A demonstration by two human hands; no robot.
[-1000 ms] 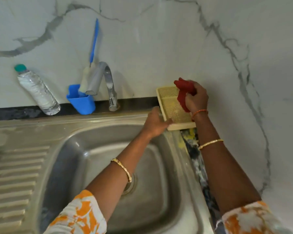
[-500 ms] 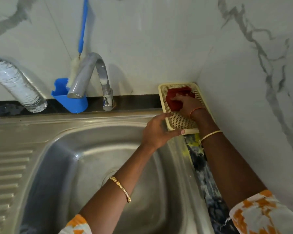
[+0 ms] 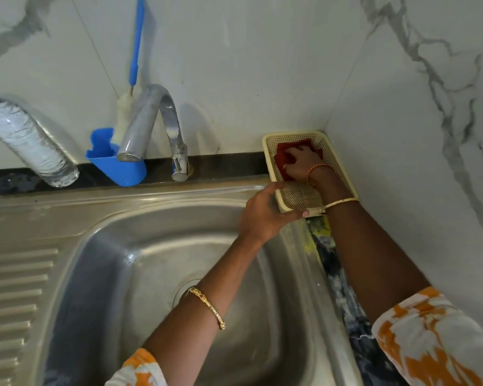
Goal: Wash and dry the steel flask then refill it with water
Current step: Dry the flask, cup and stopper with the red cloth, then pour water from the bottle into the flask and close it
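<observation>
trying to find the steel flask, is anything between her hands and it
No flask shows in this view. The right hand rests on a red cloth in the cream basket, the left hand holds the basket's edge, and the sink holds no flask.

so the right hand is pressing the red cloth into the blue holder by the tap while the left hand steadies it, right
Not quite. In the head view the right hand has the red cloth in the cream mesh basket in the corner, not the blue holder by the tap. The rest stands: the left hand steadies that basket at its near corner.
</observation>
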